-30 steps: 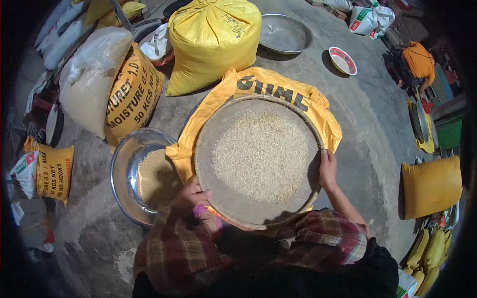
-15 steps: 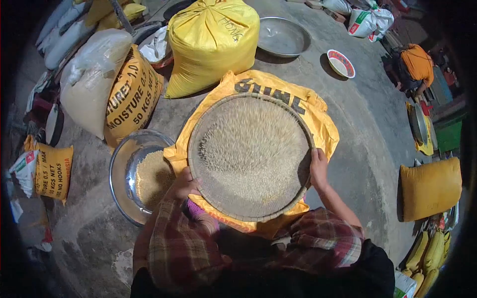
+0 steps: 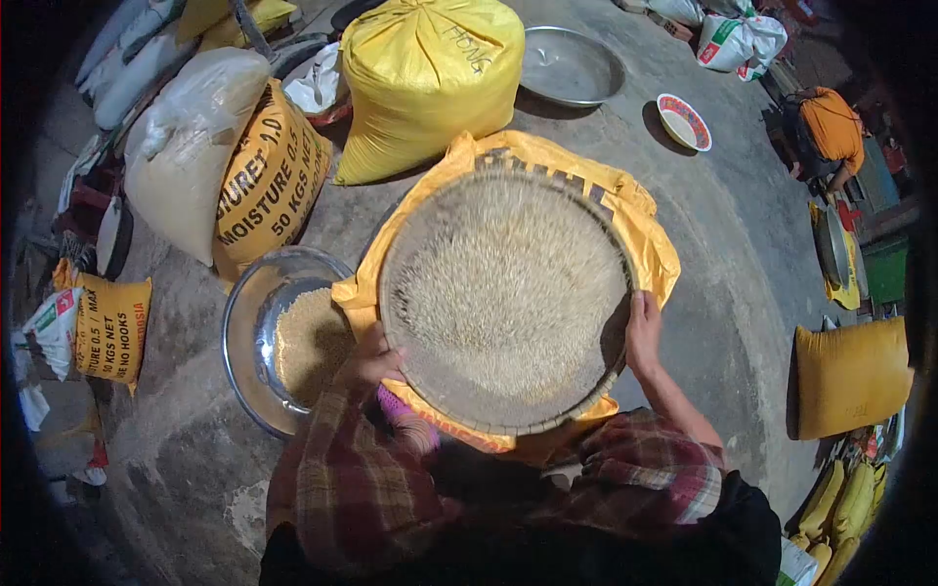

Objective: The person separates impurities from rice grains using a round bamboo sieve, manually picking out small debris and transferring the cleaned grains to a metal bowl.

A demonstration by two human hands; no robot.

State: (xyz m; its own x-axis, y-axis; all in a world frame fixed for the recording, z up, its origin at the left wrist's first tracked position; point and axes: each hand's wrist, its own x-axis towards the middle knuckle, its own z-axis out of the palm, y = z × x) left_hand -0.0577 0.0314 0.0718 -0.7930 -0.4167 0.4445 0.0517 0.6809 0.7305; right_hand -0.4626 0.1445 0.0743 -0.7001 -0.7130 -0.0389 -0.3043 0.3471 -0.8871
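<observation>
Both my hands grip the rim of a round, shallow woven winnowing tray (image 3: 614, 383). My left hand (image 3: 375, 355) is closed on its left edge, and my right hand (image 3: 643, 334) on its right edge. Pale grain (image 3: 508, 283) covers most of the tray, smeared by motion. Beneath the tray lies a flattened orange sack (image 3: 653, 256) with dark print, mostly hidden. Beside my left forearm stands a shiny metal basin (image 3: 237, 337) holding golden grain (image 3: 305, 337).
A full yellow sack (image 3: 430, 98) stands beyond the tray, with a printed orange sack (image 3: 274, 176) left of it. A metal pan (image 3: 572, 66) and a patterned bowl (image 3: 682, 122) sit on the concrete floor. Far right are an orange-clad person (image 3: 831, 127) and a stuffed yellow sack (image 3: 852, 379).
The tray shifts slightly right in view, and its grain is spread differently and blurred. The whole scene also moves a little to the right. Both hands keep their hold on the rim.
</observation>
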